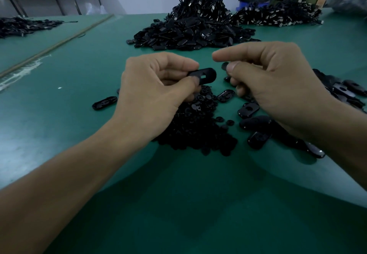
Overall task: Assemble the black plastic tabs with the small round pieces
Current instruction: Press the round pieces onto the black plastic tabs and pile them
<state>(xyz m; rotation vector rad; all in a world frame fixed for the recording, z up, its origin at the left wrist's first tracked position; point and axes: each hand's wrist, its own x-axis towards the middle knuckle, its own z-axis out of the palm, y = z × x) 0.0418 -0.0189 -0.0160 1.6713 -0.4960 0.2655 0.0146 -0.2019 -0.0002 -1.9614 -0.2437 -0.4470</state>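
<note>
My left hand [156, 89] pinches one end of a black oval plastic tab [204, 75] between thumb and forefinger, its slotted end pointing right. Just to the right, my right hand [264, 79] pinches a small round black piece [224, 66] at its thumb tip, a short gap from the tab's free end. Both hands hover above a heap of small round pieces [196, 128] on the green table [79, 87]. Loose tabs [248, 110] lie around that heap.
A large mound of black tabs [190, 33] sits farther back at centre, with bundled cables [278, 13] behind it on the right. More tabs [345, 91] lie at the right edge, another dark pile [23, 26] at far left. A single tab [104, 103] lies left of my hands.
</note>
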